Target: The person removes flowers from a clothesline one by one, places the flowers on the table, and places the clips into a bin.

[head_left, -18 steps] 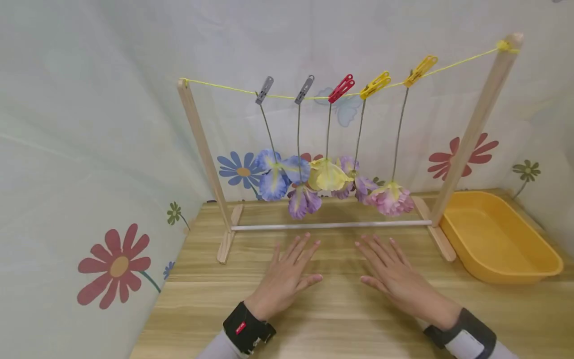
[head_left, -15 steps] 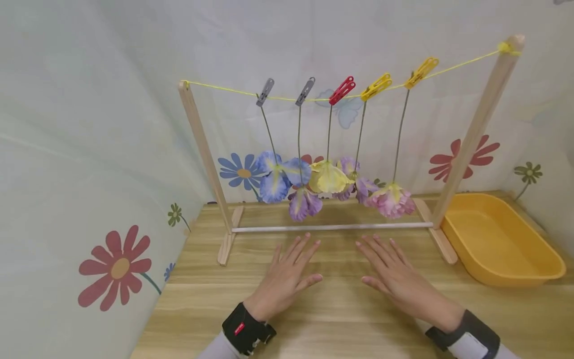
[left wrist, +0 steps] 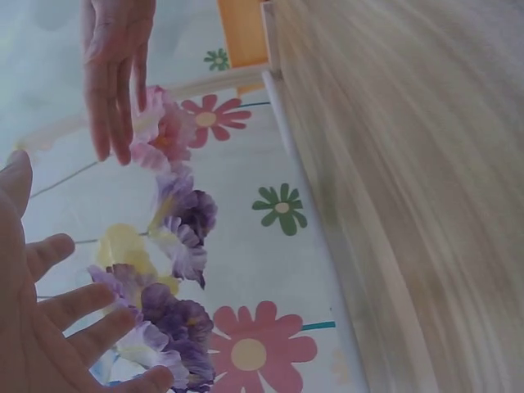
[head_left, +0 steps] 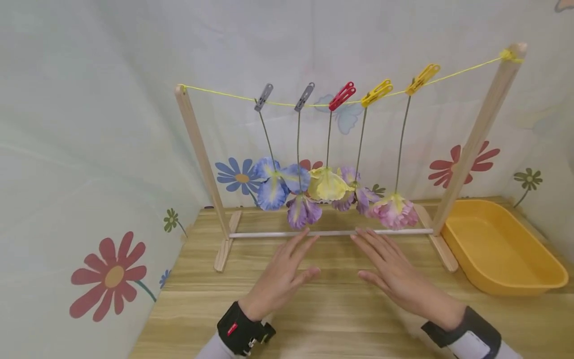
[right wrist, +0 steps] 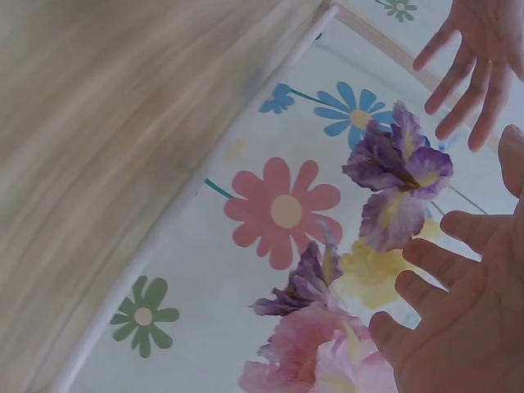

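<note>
My left hand (head_left: 279,274) and right hand (head_left: 398,279) are both raised above the table, fingers extended, holding nothing. Their fingertips overlap the white rod (head_left: 334,233) in the head view. Beyond them, artificial flowers hang upside down from a yellow string (head_left: 224,93): a blue flower (head_left: 272,192), a purple flower (head_left: 304,212), a yellow flower (head_left: 329,184), another purple flower (head_left: 364,198) and a pink flower (head_left: 394,211). Each stem is pinched by a clothespin; from left come a grey clothespin (head_left: 263,97), a second grey one, a red clothespin (head_left: 342,96) and two yellow ones.
The string runs between two wooden posts (head_left: 199,154) of a stand whose feet (head_left: 227,244) rest on the wood-grain table (head_left: 341,319). To the right sits an orange plastic basin (head_left: 502,249). A flower-printed cloth (head_left: 112,149) hangs behind and at the left.
Both hands have lifted a little and tilted, with palms turning toward each other. The whole head view has shifted slightly, so the stand appears lower. The flowers still hang in the same order.
</note>
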A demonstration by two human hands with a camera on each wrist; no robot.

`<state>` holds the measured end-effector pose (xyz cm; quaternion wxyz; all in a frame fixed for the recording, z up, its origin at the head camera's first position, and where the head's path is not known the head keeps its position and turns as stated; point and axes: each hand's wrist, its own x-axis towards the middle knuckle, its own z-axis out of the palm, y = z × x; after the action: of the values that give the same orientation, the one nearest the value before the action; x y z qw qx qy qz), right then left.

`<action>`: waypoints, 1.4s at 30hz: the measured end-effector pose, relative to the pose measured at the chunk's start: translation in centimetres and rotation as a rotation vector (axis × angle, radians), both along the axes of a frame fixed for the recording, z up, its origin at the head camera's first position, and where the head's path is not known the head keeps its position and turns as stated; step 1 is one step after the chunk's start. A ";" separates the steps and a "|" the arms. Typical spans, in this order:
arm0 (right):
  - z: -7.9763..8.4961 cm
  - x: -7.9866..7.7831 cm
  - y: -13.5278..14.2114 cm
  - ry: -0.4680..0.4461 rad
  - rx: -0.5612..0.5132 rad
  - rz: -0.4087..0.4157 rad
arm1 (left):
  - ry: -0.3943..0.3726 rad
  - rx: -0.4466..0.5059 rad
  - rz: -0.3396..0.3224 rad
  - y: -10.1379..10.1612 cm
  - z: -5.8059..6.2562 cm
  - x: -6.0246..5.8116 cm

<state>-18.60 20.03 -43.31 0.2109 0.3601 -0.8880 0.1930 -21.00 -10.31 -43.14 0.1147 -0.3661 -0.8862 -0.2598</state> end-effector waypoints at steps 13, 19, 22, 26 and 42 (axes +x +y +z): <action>2.1 -1.8 -0.7 0.023 -0.055 0.050 | -0.037 0.141 0.008 -0.2 2.3 -1.0; 3.3 -2.4 -1.1 0.037 -0.074 0.085 | -0.033 0.222 0.022 -0.6 3.6 -1.3; 3.9 -2.8 -1.3 0.069 -0.099 0.128 | -0.013 0.294 0.013 -0.9 4.4 -1.7; 5.3 -3.5 -1.7 0.115 -0.117 0.152 | 0.017 0.419 0.008 -1.3 6.0 -2.6; 15.0 -4.6 -3.3 0.081 -0.032 0.163 | 0.093 0.817 0.192 -0.6 11.7 -8.5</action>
<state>-23.16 16.75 -28.26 0.2358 0.4353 -0.8433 0.2090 -29.50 -10.94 -31.48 0.3140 -0.2176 -0.7343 -0.5612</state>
